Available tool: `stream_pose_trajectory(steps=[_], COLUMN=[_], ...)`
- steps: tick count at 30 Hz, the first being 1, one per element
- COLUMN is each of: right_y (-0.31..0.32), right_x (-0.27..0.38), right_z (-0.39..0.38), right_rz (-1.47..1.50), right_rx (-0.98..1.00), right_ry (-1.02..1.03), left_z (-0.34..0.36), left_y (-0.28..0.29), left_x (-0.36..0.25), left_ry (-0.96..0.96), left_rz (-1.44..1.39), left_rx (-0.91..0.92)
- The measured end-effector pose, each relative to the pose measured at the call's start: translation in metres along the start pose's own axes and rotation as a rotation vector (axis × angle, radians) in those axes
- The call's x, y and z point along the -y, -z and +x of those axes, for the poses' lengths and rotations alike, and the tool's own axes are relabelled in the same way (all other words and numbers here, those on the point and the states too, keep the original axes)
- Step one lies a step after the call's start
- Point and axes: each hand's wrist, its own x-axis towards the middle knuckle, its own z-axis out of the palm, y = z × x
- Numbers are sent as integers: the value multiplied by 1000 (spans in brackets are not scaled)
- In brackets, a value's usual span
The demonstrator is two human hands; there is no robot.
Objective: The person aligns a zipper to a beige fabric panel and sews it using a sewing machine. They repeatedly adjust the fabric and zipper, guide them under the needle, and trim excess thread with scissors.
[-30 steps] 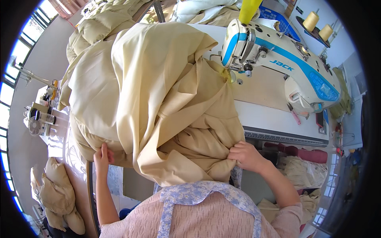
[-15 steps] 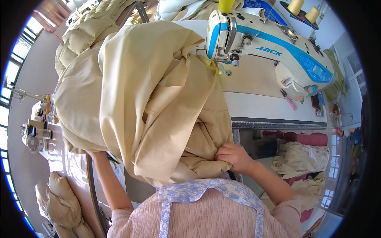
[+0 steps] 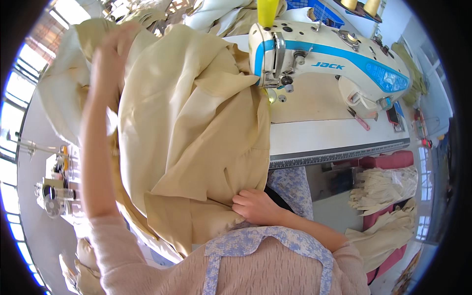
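A large beige garment (image 3: 196, 152) of smooth cloth hangs in folds from the sewing machine (image 3: 319, 56) down to my lap. Its upper right part lies at the machine's needle end, where the needle itself is hidden. My right hand (image 3: 253, 205) is closed on the garment near its lower edge, close to my apron. Far out on the left, my left hand (image 3: 118, 42) is raised at the garment's far end, next to a lifted pale part of the cloth. Motion smears its fingers, so their hold is unclear.
A ruler strip (image 3: 339, 153) runs along the table's front edge. Pink-handled snips (image 3: 361, 120) lie under the machine arm. Bagged cream pieces (image 3: 383, 187) and rolled maroon cloth (image 3: 393, 160) sit low on the right. A small fan (image 3: 52, 202) stands at left.
My left hand has swung from low beside the garment up to its far left end, and the cloth there has turned and lifted. My right hand has shifted left with the lower edge.
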Motion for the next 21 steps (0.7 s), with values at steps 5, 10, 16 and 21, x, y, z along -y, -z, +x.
stream_pose_trajectory(steps=[5, 10, 16, 21], right_y=[8, 32, 22, 22], right_x=[-2, -20, -2, -17], right_z=[-10, -33, -72, -86], right_rz=[-67, -74, 295, 589], right_rx=[145, 99, 139, -464], right_ry=[24, -18, -139, -776], left_z=[-131, -114, -127, -121], left_y=[-131, -166, -153, -152], left_x=[-154, -72, -123, -178], left_ry=[-485, 179, 45, -389], left_rz=[213, -184, -16, -36], left_rx=[430, 649, 523, 334])
